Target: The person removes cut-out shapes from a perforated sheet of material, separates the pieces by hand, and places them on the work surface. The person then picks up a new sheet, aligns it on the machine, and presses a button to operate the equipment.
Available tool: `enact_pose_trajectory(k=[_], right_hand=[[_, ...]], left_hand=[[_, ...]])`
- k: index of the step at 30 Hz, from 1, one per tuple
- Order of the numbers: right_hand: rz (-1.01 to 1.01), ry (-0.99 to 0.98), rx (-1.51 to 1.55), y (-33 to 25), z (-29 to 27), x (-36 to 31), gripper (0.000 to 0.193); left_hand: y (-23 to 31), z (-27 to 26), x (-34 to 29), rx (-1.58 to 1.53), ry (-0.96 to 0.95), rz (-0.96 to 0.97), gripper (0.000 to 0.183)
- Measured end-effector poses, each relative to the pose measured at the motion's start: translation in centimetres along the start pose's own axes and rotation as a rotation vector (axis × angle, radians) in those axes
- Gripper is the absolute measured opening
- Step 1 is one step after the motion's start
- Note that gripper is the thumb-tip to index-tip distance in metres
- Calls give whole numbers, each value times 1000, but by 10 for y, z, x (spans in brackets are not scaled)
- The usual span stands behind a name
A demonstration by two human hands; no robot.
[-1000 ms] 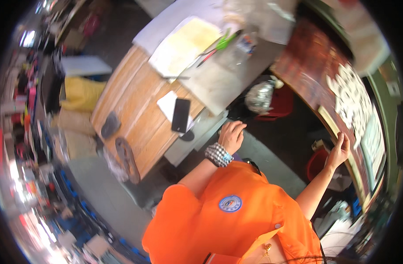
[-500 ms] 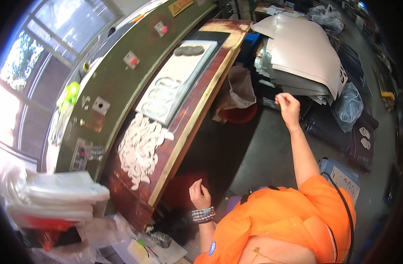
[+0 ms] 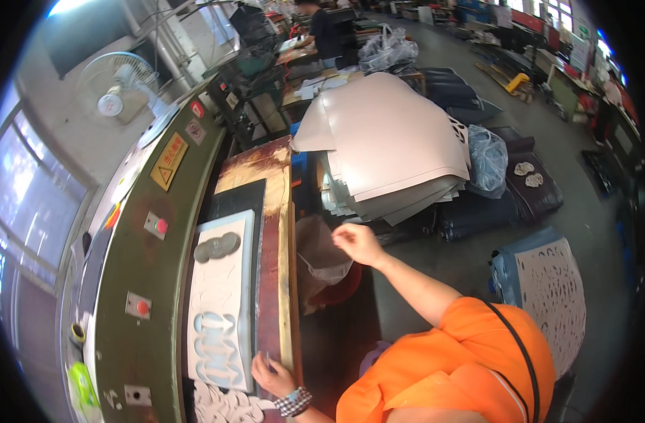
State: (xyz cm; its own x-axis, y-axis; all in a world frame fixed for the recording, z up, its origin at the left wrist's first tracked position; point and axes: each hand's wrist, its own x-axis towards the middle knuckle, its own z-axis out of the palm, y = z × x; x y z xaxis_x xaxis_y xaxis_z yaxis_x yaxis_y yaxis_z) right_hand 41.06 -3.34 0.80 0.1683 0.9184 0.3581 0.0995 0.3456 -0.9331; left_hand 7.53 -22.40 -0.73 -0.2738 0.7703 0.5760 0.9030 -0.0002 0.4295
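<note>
My left hand [image 3: 271, 377] is low beside the wooden table's near part, thumb and fingers loosely apart, with nothing visible in it. Next to it lies a pale board [image 3: 246, 282] covered by a beige sheet. On the sheet are a dark grey sole-shaped piece [image 3: 216, 247] and several looped, grey-edged outlines [image 3: 213, 345]. A pile of cut beige pieces [image 3: 227, 405] lies at the board's near end. My right hand [image 3: 357, 243] hangs before the sheet stack, above and beside a bag-lined red bin [image 3: 336, 285]. Its fingers are curled together; nothing shows in them.
A long green machine [image 3: 143, 268] with red buttons runs along the table's left. Large pale sheets [image 3: 393, 134] are stacked ahead, beside a clear plastic bag [image 3: 488, 158]. A perforated sheet [image 3: 551, 296] lies at right. A fan [image 3: 121, 84] and another person [image 3: 326, 35] are farther back.
The view has swung up and to the right, showing more of the workshop. My left hand has come to the table edge near the board. My right hand is now nearer the bin.
</note>
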Motion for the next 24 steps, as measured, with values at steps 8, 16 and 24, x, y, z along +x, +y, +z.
enact_pose_trajectory(k=[8,16,24], right_hand=[[2,-325,-199,-9,128,98,29],[-312,-518,-438,48,227,162,66],[-484,-851,-417,87,287,200,77]], left_hand=[[-32,49,96,276,-202,-92,39],[-37,71,92,269,-38,-36,35],[-21,89,98,298,116,-345,20]])
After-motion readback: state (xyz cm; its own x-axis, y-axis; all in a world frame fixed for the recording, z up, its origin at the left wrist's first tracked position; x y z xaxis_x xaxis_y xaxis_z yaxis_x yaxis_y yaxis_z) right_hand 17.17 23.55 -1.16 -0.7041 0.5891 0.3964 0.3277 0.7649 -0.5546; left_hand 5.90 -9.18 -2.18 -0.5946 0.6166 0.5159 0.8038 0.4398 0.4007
